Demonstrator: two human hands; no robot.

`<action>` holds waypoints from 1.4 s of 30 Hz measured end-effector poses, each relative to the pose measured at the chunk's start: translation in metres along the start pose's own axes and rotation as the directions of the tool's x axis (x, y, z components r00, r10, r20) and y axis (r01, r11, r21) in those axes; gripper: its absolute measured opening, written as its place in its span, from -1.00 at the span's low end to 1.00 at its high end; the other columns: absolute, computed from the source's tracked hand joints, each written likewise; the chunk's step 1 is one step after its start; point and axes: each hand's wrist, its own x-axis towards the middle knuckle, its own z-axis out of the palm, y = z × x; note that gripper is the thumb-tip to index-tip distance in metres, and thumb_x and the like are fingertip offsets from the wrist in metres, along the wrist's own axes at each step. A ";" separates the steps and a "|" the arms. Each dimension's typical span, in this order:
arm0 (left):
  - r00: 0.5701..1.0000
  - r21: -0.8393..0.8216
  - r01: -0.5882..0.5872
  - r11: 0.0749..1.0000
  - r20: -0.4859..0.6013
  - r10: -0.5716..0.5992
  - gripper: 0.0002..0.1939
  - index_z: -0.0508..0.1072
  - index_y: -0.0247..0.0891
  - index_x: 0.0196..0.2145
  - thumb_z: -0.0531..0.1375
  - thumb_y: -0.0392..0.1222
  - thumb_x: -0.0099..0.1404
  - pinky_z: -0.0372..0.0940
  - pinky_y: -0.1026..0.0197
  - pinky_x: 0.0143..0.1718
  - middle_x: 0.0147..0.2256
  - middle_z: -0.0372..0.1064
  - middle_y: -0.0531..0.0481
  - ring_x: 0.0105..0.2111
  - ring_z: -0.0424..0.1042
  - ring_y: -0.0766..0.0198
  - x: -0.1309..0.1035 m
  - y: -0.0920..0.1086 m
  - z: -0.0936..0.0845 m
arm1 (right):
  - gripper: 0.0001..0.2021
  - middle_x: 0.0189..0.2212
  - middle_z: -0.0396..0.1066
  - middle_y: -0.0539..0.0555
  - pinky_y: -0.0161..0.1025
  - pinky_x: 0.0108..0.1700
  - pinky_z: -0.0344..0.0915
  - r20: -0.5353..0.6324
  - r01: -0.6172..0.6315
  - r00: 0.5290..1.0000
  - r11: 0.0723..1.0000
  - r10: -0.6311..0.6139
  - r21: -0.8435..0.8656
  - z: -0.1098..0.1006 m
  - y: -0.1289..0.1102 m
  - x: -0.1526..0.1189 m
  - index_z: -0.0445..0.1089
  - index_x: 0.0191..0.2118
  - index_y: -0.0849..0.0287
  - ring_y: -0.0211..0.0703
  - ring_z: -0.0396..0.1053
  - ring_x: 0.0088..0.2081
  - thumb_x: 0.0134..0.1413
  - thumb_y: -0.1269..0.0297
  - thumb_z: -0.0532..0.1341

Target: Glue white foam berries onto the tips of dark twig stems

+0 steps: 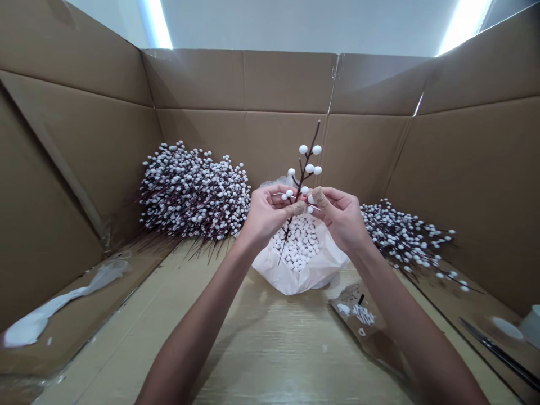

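Held upright and slightly tilted between my two hands is a dark artificial berry stem (301, 181) with several white balls on its twigs. My left hand (270, 211) grips it with thumb and fingers closed. My right hand (341, 216) pinches a white berry (311, 199) close against the stem. Brown tape wraps both thumbs. Below the hands sits a white plastic bag (287, 278), open at the top, full of loose white berries (300, 242).
A large pile of berry stems (194, 194) lies at the back left, a smaller pile (405, 233) at the right. A cardboard piece with white smears (358, 315), scissors or tweezers (502, 351), a tape roll (506, 328) and a white plastic strip (63, 298) lie around. Cardboard walls (287, 81) enclose the table.
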 end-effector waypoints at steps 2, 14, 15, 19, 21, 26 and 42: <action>1.000 0.005 0.021 1.000 0.007 -0.021 -0.71 0.49 -0.40 -0.41 0.42 -0.36 -0.16 0.34 0.28 -0.36 -0.47 0.47 -0.01 -0.46 0.45 0.34 0.002 -0.001 -0.003 | -0.78 -0.32 0.52 0.05 -0.24 -0.18 0.43 0.032 -0.036 0.999 0.999 0.036 0.016 -0.002 -0.002 0.002 0.51 -0.35 0.15 -0.22 0.47 -0.25 -0.03 0.09 0.34; 0.990 -0.384 0.110 0.917 -0.039 -0.135 -0.78 0.46 -0.39 -0.43 0.36 -0.50 -0.08 0.31 0.33 -0.38 -0.49 0.47 0.03 -0.50 0.44 0.39 0.021 -0.012 -0.027 | -0.53 -0.23 0.50 0.15 -0.20 -0.17 0.40 0.489 -0.280 0.710 0.840 0.507 -0.465 -0.004 0.009 -0.004 0.40 -0.05 0.23 -0.14 0.45 -0.19 -0.08 0.12 0.37; 0.988 -0.404 0.111 0.908 -0.052 -0.144 -0.78 0.46 -0.39 -0.42 0.35 -0.51 -0.08 0.31 0.33 -0.39 -0.49 0.47 0.03 -0.50 0.44 0.39 0.022 -0.012 -0.028 | -0.56 -0.31 0.51 0.14 -0.21 -0.20 0.40 0.487 -0.297 0.698 0.831 0.525 -0.470 0.001 0.013 -0.006 0.43 -0.12 0.27 -0.16 0.46 -0.26 -0.09 0.09 0.36; 0.987 -0.415 0.126 0.901 -0.039 -0.156 -0.79 0.47 -0.41 -0.41 0.34 -0.51 -0.06 0.30 0.34 -0.43 -0.51 0.46 0.03 -0.52 0.42 0.41 0.023 -0.014 -0.028 | -0.59 -0.51 0.48 0.10 -0.27 -0.34 0.40 0.439 -0.378 0.707 0.821 0.555 -0.428 0.015 0.020 -0.011 0.46 -0.35 0.33 -0.28 0.41 -0.49 -0.15 0.02 0.37; 0.989 -0.401 0.128 0.907 -0.017 -0.147 -0.79 0.48 -0.41 -0.39 0.34 -0.50 -0.05 0.28 0.36 -0.43 -0.50 0.45 0.04 -0.51 0.41 0.41 0.023 -0.014 -0.029 | -0.60 -0.51 0.49 0.10 -0.27 -0.34 0.41 0.432 -0.400 0.707 0.821 0.560 -0.408 0.014 0.016 -0.011 0.47 -0.38 0.33 -0.29 0.42 -0.50 -0.15 0.02 0.38; 0.988 -0.403 0.148 0.903 0.026 -0.150 -0.76 0.52 -0.40 -0.33 0.35 -0.45 -0.04 0.28 0.35 -0.45 -0.48 0.46 0.03 -0.52 0.40 0.41 0.024 -0.014 -0.033 | -0.59 -0.40 0.53 0.18 -0.24 -0.25 0.45 0.553 -0.435 0.601 0.817 0.577 -0.379 0.004 0.005 -0.008 0.50 -0.29 0.35 -0.23 0.50 -0.38 0.02 0.00 0.27; 0.996 -0.277 0.092 0.956 0.026 -0.088 -0.69 0.54 -0.33 -0.27 0.41 -0.19 -0.01 0.32 0.29 -0.26 -0.28 0.53 -0.11 -0.34 0.48 0.31 0.021 -0.007 -0.032 | -0.73 -0.47 0.51 0.08 -0.36 -0.33 0.46 0.499 -0.429 0.684 0.847 0.532 -0.315 0.007 0.007 -0.008 0.51 -0.43 0.30 -0.34 0.46 -0.48 -0.05 0.13 0.35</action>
